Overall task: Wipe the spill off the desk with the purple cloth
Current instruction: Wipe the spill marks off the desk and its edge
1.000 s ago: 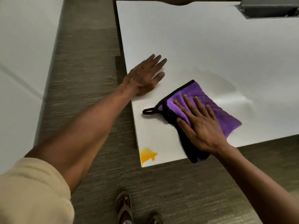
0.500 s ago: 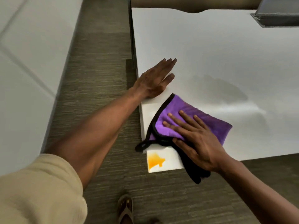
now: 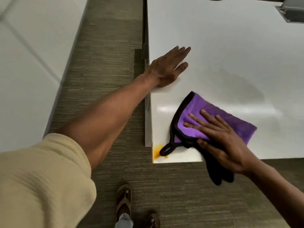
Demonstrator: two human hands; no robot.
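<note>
Right hand [image 3: 220,137] presses flat-fingered on the purple cloth [image 3: 230,119], its black loop [image 3: 166,149] touching the orange spill [image 3: 157,150] at the bench [image 3: 230,46] corner; left hand [image 3: 166,68] rests flat, fingers straight.

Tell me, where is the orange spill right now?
The spill sits at the desk's near left corner, with the cloth's black loop lying on it, left of the right hand.

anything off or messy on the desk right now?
Yes. An orange spill sits at the desk's near left corner, smeared along the edge. The cloth's black loop lies over it, and part of the cloth hangs off the front edge under the right hand. The left hand rests flat, clear of it.
</note>
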